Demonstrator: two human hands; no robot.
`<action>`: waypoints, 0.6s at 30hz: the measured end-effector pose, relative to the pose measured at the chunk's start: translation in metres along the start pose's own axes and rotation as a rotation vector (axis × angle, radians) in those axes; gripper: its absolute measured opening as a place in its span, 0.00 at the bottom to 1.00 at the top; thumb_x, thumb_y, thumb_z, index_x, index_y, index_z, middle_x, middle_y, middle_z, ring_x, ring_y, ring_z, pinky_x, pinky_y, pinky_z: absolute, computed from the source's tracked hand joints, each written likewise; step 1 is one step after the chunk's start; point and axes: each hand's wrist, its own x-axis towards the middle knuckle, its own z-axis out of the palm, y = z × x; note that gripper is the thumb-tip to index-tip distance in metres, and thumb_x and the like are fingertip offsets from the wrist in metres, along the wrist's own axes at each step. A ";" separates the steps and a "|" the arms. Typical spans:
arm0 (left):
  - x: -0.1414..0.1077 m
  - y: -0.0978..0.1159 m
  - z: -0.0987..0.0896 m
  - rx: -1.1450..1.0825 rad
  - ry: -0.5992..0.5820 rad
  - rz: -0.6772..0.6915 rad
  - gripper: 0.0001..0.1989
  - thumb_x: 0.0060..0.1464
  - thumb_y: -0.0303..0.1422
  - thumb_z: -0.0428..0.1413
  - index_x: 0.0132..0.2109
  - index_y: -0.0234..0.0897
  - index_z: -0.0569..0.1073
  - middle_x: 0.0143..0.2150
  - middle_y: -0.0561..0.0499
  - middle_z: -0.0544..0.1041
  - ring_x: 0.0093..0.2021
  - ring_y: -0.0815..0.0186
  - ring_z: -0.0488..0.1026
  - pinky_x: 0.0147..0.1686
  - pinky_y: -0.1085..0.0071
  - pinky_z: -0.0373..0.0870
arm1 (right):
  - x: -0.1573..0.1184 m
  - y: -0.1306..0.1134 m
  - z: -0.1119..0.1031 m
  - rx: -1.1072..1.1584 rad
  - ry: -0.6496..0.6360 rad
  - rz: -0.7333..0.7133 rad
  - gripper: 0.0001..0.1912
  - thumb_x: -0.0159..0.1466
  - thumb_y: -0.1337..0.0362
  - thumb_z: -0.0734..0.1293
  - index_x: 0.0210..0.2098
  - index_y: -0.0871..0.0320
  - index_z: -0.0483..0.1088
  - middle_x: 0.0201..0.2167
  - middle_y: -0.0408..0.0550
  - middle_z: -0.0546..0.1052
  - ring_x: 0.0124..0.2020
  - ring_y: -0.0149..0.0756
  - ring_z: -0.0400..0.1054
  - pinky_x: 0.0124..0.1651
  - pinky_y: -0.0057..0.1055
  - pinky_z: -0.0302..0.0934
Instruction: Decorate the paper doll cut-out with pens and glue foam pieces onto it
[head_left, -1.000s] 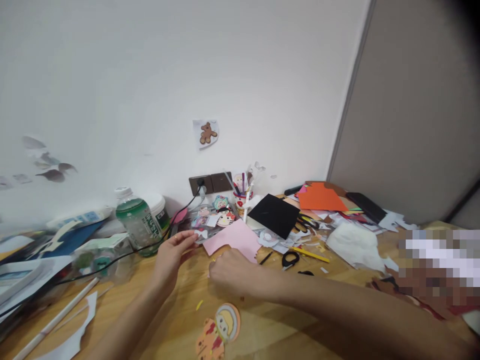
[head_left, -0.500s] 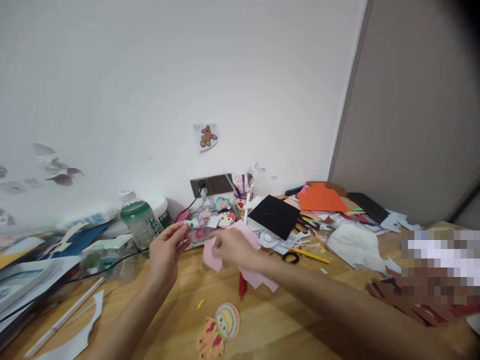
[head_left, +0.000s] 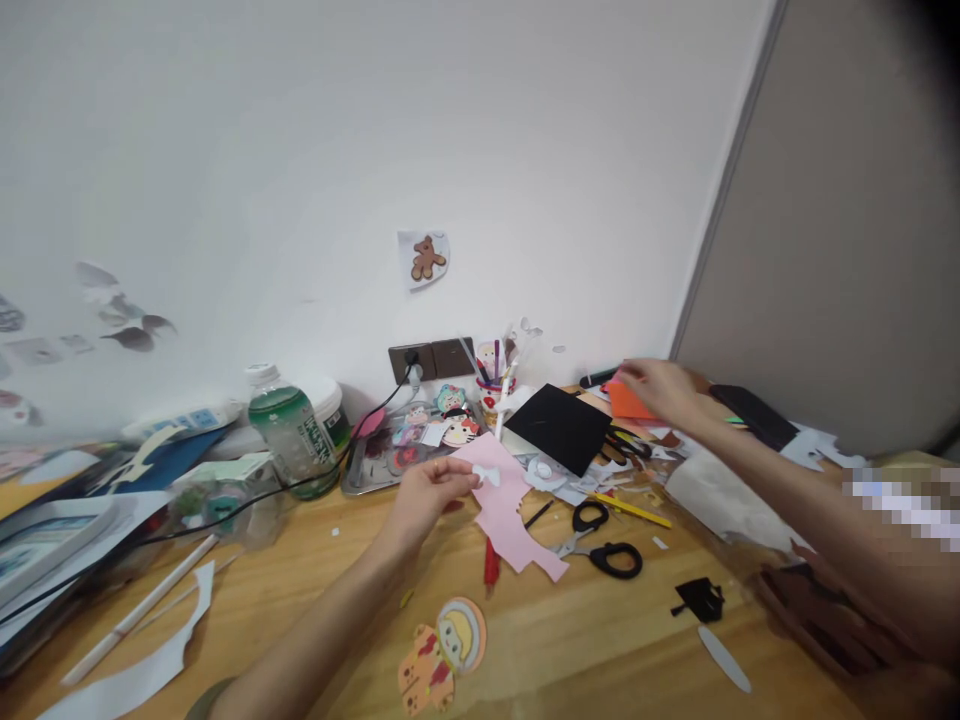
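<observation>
1. The left hand (head_left: 429,502) pinches a small white cutout (head_left: 487,476) between thumb and fingers, above the pink paper (head_left: 511,530) on the table (head_left: 352,610).
2. The right hand (head_left: 664,388) is at the orange paper (head_left: 626,404) near the table's back edge; I cannot tell whether it grips a sheet.
3. Scissors (head_left: 598,556) lie just beside the pink paper.
4. A paper doll (head_left: 429,672) lies toward the table's front edge.

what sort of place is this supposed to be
Most likely a paper-craft table, though whether at home or in a studio can't be told. The scissors, the cut pink paper and the small white cutout in the left hand point to it.
</observation>
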 end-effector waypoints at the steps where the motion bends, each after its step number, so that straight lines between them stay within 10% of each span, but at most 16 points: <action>1: 0.001 0.001 0.005 0.009 -0.012 0.005 0.12 0.35 0.33 0.62 0.30 0.33 0.71 0.27 0.51 0.75 0.28 0.71 0.69 0.29 0.76 0.62 | -0.013 -0.012 0.011 0.016 -0.082 -0.043 0.08 0.57 0.62 0.64 0.30 0.59 0.73 0.32 0.48 0.76 0.37 0.37 0.69 0.38 0.27 0.58; 4: 0.002 0.003 0.017 0.020 -0.044 0.036 0.12 0.35 0.33 0.62 0.29 0.32 0.71 0.25 0.51 0.75 0.27 0.71 0.69 0.29 0.75 0.62 | -0.055 -0.048 0.045 0.193 -0.496 -0.229 0.12 0.57 0.57 0.63 0.35 0.56 0.73 0.30 0.44 0.77 0.31 0.33 0.70 0.32 0.24 0.60; 12: -0.001 -0.001 0.018 0.186 -0.147 0.214 0.09 0.43 0.35 0.56 0.30 0.33 0.69 0.27 0.49 0.75 0.28 0.67 0.69 0.30 0.71 0.63 | -0.078 -0.064 0.062 0.421 -0.525 -0.096 0.08 0.54 0.62 0.64 0.27 0.61 0.71 0.22 0.46 0.75 0.23 0.31 0.68 0.26 0.24 0.61; 18: -0.002 -0.019 0.017 0.982 -0.557 0.806 0.16 0.42 0.27 0.55 0.42 0.38 0.71 0.46 0.48 0.73 0.50 0.60 0.64 0.49 0.66 0.57 | -0.071 -0.053 0.035 0.582 -0.401 0.075 0.08 0.54 0.62 0.65 0.28 0.62 0.69 0.23 0.45 0.74 0.23 0.28 0.68 0.27 0.24 0.61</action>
